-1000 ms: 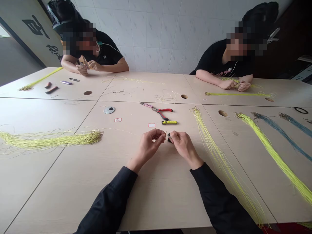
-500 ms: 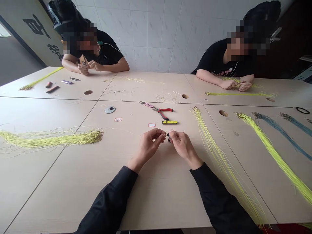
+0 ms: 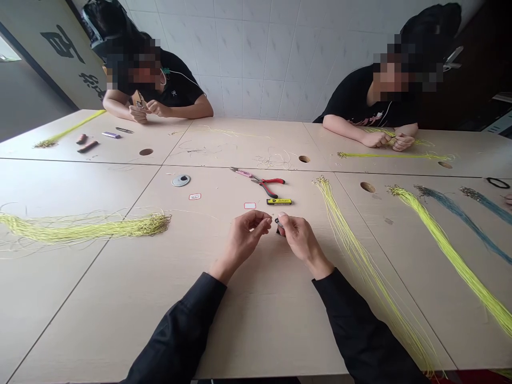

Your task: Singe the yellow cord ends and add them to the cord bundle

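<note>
dark piece point(image 3: 278, 222), perhaps a lighter, is clasped in my right grip point(image 3: 298, 233) near my left grip point(image 3: 247, 232), pinched shut, any contents too small to tell, while yellow cords point(image 3: 132, 226) lie stretched on the table point(image 3: 260, 320), presumably against tangling.

Table point(image 3: 256, 325): one, pale, dark-seamed, with round holes. Near half, left to right: thick yellow-green cord bundle point(image 3: 88, 228); round grey disc point(image 3: 181, 180); two red-bordered labels point(image 3: 194, 197); pink-handled tool point(image 3: 242, 173), beside red-and-black-handled pliers point(image 3: 269, 185); yellow-and-black cylinder point(image 3: 279, 201); loosely fanned yellow-green cords point(image 3: 352, 245); dense yellow-green bundle point(image 3: 452, 245); two blue bundles point(image 3: 460, 217); black ring point(image 3: 497, 183). Far left: yellow-green bundle, two reddish-dark pieces point(image 3: 87, 146), purplish stick point(image 3: 111, 135), slim dark tool point(image 3: 124, 130). Far middle: loose threads point(image 3: 276, 159). Far right: yellow-green cords, laid crosswise.
</note>
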{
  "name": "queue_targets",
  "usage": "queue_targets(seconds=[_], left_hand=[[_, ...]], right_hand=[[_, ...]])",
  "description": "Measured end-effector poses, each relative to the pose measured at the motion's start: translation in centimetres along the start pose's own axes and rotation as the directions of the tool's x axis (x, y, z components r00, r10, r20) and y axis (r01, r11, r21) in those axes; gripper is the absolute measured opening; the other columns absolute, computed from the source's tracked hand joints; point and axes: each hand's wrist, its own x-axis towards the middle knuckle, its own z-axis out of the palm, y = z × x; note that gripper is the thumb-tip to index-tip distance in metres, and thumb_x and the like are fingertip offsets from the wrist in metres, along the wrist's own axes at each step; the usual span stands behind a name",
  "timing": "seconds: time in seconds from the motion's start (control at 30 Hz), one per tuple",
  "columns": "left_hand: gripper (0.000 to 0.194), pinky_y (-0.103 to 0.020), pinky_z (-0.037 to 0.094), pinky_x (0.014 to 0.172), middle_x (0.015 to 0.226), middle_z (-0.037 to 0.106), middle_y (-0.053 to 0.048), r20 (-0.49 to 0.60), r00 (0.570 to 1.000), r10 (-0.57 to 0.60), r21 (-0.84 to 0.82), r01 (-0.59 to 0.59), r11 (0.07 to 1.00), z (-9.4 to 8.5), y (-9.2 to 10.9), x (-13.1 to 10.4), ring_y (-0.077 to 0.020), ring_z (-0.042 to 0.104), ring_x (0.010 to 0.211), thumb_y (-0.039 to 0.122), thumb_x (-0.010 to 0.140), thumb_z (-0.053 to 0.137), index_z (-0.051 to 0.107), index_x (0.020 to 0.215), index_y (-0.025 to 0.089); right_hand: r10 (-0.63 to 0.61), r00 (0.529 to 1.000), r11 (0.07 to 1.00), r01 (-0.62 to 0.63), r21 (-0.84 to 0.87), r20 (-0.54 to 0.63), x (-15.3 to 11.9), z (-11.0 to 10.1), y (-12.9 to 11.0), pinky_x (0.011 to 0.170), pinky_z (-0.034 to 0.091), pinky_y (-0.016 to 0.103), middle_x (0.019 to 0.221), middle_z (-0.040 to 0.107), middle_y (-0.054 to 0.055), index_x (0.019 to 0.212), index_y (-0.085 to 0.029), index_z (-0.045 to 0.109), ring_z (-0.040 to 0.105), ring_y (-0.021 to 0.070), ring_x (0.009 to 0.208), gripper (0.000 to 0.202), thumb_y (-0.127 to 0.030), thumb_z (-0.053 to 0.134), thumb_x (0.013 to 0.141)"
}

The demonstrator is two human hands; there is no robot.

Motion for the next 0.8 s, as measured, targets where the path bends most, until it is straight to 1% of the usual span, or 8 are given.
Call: queue_targets(seconds=[0.2, 0.33, 0.4, 0.47, 0.57, 0.67, 0.73, 0.8], left_hand=[[0.022, -0.026, 0.048, 0.066, 0.074, 0.067, -0.004, 0.031, 0.999, 0.014, 0.063, -0.016, 0.998, 0.08, 0.34, -0.06, -0.0131, 0.059, 0.069, 0.035, 0.091, 0.062, 0.067, 0.081, 0.016], [0.020, -0.026, 0.048, 0.066, 0.074, 0.066, -0.003, 0.038, 0.999, 0.018, 0.071, -0.021, 0.997, 0.16, 0.44, -0.12, -0.0131, 0.059, 0.069, 0.033, 0.090, 0.061, 0.067, 0.081, 0.016], [0.018, -0.025, 0.047, 0.065, 0.074, 0.065, -0.003, 0.009, 0.999, 0.039, 0.094, -0.039, 0.995, 0.22, 0.41, -0.14, -0.0125, 0.058, 0.067, 0.031, 0.088, 0.062, 0.066, 0.079, 0.016], [0.016, -0.024, 0.046, 0.063, 0.073, 0.064, -0.002, -0.044, 0.998, 0.053, 0.107, -0.048, 0.993, 0.26, 0.32, -0.10, -0.0114, 0.056, 0.065, 0.029, 0.085, 0.065, 0.064, 0.076, 0.016], [0.016, -0.024, 0.046, 0.062, 0.073, 0.064, -0.002, -0.067, 0.998, -0.004, 0.028, 0.006, 1.000, 0.25, 0.11, 0.06, -0.0107, 0.057, 0.063, 0.030, 0.084, 0.065, 0.065, 0.079, 0.016], [0.020, -0.024, 0.049, 0.062, 0.074, 0.067, -0.003, -0.044, 0.997, -0.064, -0.069, 0.061, 0.996, 0.17, -0.08, 0.23, -0.0110, 0.060, 0.063, 0.035, 0.086, 0.066, 0.067, 0.085, 0.014], [0.021, -0.024, 0.049, 0.062, 0.073, 0.066, -0.003, -0.041, 0.997, -0.068, -0.089, 0.064, 0.994, 0.14, -0.16, 0.28, -0.0107, 0.060, 0.063, 0.035, 0.086, 0.067, 0.067, 0.084, 0.014], [0.022, -0.023, 0.049, 0.062, 0.072, 0.066, -0.002, -0.026, 0.998, -0.065, -0.089, 0.062, 0.994, 0.14, -0.20, 0.28, -0.0105, 0.060, 0.062, 0.036, 0.087, 0.067, 0.066, 0.083, 0.014]], right_hand=[[-0.009, 1.000, 0.997, 0.010, -0.077, 0.025, 0.05, -0.09, -0.08, 0.054, 0.028, 0.028, 0.054, 0.038, -0.003, 0.059, -0.022, 0.035, 0.035, 0.0128, 0.052, 0.051, -0.054, 0.030, 0.098], [0.000, 1.000, 0.996, 0.002, -0.092, 0.021, 0.04, -0.08, 0.04, 0.054, 0.027, 0.028, 0.053, 0.039, -0.003, 0.059, -0.022, 0.036, 0.035, 0.0130, 0.051, 0.047, -0.050, 0.033, 0.097], [0.005, 1.000, 0.999, -0.005, -0.052, -0.006, -0.03, -0.03, 0.07, 0.055, 0.029, 0.028, 0.053, 0.040, -0.003, 0.058, -0.022, 0.038, 0.037, 0.0132, 0.051, 0.050, -0.053, 0.033, 0.098], [0.015, 0.999, 1.000, -0.015, 0.014, -0.037, -0.10, -0.01, 0.00, 0.057, 0.032, 0.028, 0.054, 0.044, -0.002, 0.059, -0.021, 0.041, 0.041, 0.0138, 0.053, 0.055, -0.058, 0.031, 0.099], [0.039, 0.997, 0.992, -0.031, 0.122, -0.065, -0.15, -0.11, -0.25, 0.058, 0.035, 0.028, 0.060, 0.050, 0.000, 0.062, -0.021, 0.047, 0.045, 0.0148, 0.057, 0.060, -0.063, 0.026, 0.099], [0.058, 0.995, 0.976, -0.039, 0.215, -0.082, -0.14, -0.29, -0.52, 0.055, 0.035, 0.027, 0.060, 0.044, -0.001, 0.073, -0.019, 0.057, 0.041, 0.0142, 0.055, 0.059, -0.065, 0.029, 0.098], [0.037, 0.996, 0.969, -0.016, 0.248, -0.080, -0.17, -0.38, -0.67, 0.054, 0.035, 0.026, 0.062, 0.042, -0.003, 0.089, -0.019, 0.064, 0.040, 0.0133, 0.055, 0.051, -0.063, 0.040, 0.097], [-0.005, 0.997, 0.966, 0.023, 0.259, -0.071, -0.22, -0.45, -0.78, 0.055, 0.036, 0.025, 0.065, 0.044, -0.004, 0.100, -0.018, 0.065, 0.039, 0.0127, 0.057, 0.042, -0.058, 0.052, 0.094]])
